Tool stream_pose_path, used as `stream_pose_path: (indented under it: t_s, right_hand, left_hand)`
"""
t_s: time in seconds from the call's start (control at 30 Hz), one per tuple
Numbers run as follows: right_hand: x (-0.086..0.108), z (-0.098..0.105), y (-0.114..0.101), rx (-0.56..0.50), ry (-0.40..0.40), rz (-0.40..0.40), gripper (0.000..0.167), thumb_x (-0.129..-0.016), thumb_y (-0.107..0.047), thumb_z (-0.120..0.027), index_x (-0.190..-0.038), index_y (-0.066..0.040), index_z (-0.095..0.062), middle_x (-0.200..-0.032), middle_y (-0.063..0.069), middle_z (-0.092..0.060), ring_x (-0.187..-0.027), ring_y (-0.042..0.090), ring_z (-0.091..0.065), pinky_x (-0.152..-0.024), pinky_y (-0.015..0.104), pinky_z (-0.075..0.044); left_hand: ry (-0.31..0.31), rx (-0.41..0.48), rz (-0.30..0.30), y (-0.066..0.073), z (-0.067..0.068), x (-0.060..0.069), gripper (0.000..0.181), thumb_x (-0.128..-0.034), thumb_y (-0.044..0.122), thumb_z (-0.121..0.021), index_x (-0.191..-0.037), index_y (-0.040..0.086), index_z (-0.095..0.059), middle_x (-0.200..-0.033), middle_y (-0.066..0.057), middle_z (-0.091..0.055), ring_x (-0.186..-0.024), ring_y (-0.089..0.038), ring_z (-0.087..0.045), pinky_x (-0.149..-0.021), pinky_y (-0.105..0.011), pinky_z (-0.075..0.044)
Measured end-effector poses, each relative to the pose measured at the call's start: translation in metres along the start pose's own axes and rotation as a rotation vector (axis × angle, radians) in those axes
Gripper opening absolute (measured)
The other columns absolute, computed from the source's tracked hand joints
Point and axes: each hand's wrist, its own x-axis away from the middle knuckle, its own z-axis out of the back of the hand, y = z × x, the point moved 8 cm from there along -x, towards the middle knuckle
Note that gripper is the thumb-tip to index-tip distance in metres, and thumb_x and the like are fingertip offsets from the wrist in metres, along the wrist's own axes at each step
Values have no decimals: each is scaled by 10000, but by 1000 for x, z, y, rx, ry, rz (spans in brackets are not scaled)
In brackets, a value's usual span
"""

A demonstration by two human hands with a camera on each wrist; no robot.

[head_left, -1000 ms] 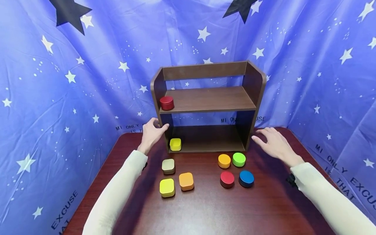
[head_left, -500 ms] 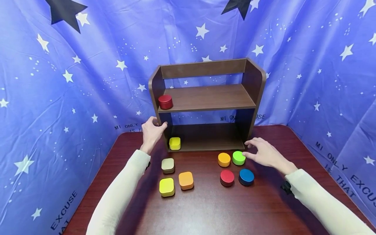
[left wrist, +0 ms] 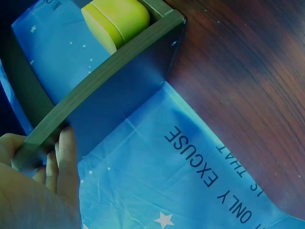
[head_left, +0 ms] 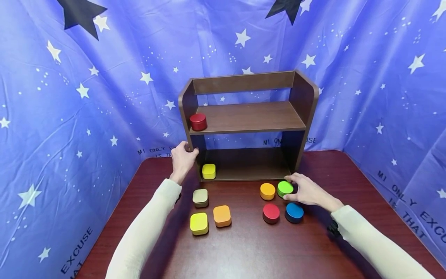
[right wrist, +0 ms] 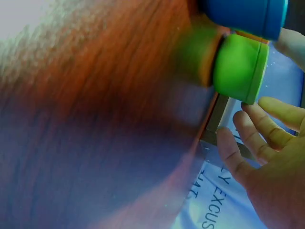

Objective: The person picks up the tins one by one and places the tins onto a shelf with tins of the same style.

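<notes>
My left hand [head_left: 182,161] grips the left side panel of the brown wooden shelf [head_left: 244,116], thumb on one face and fingers on the other, as the left wrist view shows. My right hand [head_left: 306,190] reaches around the round green tin [head_left: 285,188] on the table, thumb and fingers apart on either side of it. In the right wrist view, the fingertips are beside the green tin [right wrist: 238,69]; whether they touch it I cannot tell. Close to that hand are a round blue tin [head_left: 294,213], a round red tin [head_left: 271,213] and a round orange tin [head_left: 267,191].
A dark red round tin [head_left: 198,122] stands on the upper board at left. A yellow square tin [head_left: 209,171] sits on the lower board. On the table [head_left: 244,252] lie beige [head_left: 200,197], yellow [head_left: 199,223] and orange [head_left: 222,216] square tins. A starry blue curtain [head_left: 122,97] surrounds the table.
My right hand has moved left from beside the shelf's right side to the green tin. My left hand has stayed at the shelf's left panel. The tins have not moved.
</notes>
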Motion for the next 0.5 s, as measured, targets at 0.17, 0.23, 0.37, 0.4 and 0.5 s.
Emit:
stream_pose_path:
  t_s: [0.17,0.23,0.37,0.4,0.5]
  right_hand:
    - [-2,-3,-1,-14,6,12,659,-835,-315,-914,-1329,54,-681,-1209,205,-721,-1060,346,-667,-984,588,-592]
    - [-3,-4,-1,-17,10,16,636,-828,-294,-919,-1308,54,-689,-1199,205,-723,-1034,328,-664,-957,553,-601]
    - [-4,-7,1,-29,11,23,618,-819,-281,-928,-1283,55,-695,-1165,187,-724,-980,274,-648,-882,462,-594]
    - [-4,-8,1,-32,10,23,617,-818,-280,-930,-1282,53,-695,-1159,183,-724,-973,264,-644,-870,445,-588]
    - [-5,-9,2,-42,4,28,627,-814,-281,-935,-1283,55,-691,-1146,181,-724,-952,252,-638,-839,420,-575]
  left_hand:
    - [-21,-26,-13,0,-2,0,182,-900,196,-791,-931,28,-726,-888,-202,-798,-870,-393,-731,-823,-512,-597]
    - [-25,-38,-15,-1,-2,1,173,-888,181,-798,-902,26,-722,-882,-202,-801,-881,-400,-738,-827,-515,-596]
    - [-28,-48,-15,-2,-4,0,158,-877,170,-801,-892,30,-729,-888,-196,-808,-913,-409,-745,-840,-517,-595]
    - [-29,-47,-16,-2,-4,0,156,-880,169,-800,-894,31,-729,-888,-196,-807,-914,-409,-744,-839,-517,-594]
    - [-31,-46,-12,-3,-4,-1,151,-886,168,-800,-898,34,-731,-892,-194,-808,-916,-409,-742,-834,-513,-595]
